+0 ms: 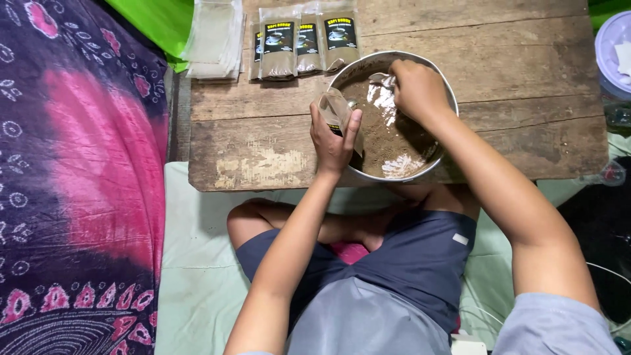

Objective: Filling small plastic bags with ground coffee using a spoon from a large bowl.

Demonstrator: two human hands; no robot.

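**Hands at the bowl of brown powder**

The left hand (pixel 334 141) held a small clear pouch (pixel 337 110) upright at the near-left rim of a round metal bowl (pixel 437 79), fingers closed around it. The right hand (pixel 415 89) reached into the bowl's far side, fingers closed on a spoon (pixel 380 79) over the brown powder (pixel 388 141). The bowl stood on a worn wooden bench (pixel 263 148). Filled pouches (pixel 299 49) lay at the far edge, with a stack of empty pouches (pixel 213 39) to their left.

Left hand (pixel 334 141) gripping pouch (pixel 335 110), right hand (pixel 415 89) in bowl (pixel 430 167)
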